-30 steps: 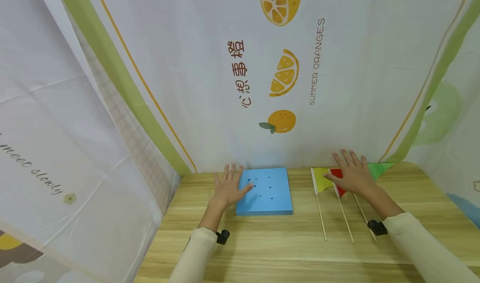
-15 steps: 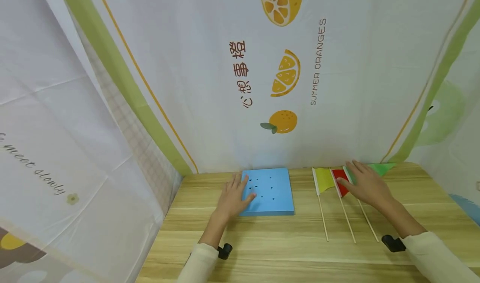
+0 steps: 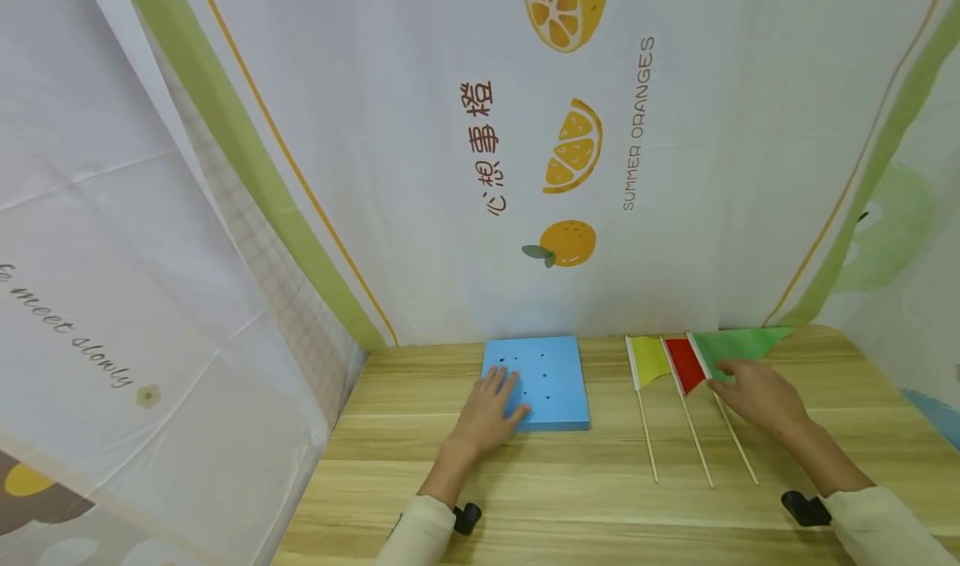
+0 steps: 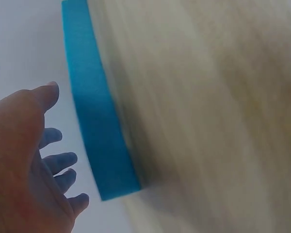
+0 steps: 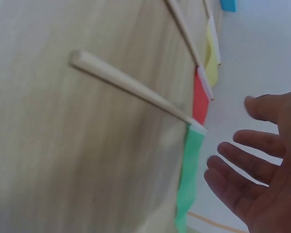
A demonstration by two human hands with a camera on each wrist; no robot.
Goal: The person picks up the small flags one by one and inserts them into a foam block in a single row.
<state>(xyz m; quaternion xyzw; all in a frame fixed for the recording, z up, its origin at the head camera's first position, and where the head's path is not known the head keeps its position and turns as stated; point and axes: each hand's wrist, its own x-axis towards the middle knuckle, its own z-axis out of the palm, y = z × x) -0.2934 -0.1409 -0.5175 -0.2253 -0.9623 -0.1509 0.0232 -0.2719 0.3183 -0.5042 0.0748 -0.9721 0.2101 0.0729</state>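
Observation:
A blue square foam-like block [image 3: 562, 383] with several small dark holes in its top lies near the back of the table. My left hand [image 3: 483, 416] is over its left front part, fingers spread and holding nothing; the left wrist view puts the hand above the block's side [image 4: 94, 107]. To the right lie a yellow flag [image 3: 648, 362], a red flag [image 3: 682, 364] and a green flag [image 3: 735, 345], each on a thin wooden stick. Just over the green flag's lower edge hovers my right hand [image 3: 761, 395]. Its fingers are loosely bent, with no stick between them in the right wrist view.
The wood-grain table [image 3: 585, 508] extends in front of the block and flags. Behind it hangs a white cloth [image 3: 405, 241] printed with oranges, with another cloth [image 3: 150, 283] at the left. A black wrist camera [image 3: 467, 518] sits on the left wrist.
Both hands have drawn back toward the front. The left has moved right, further over the block; the right has moved right, uncovering the red flag and most of the green one, its fingers more bent.

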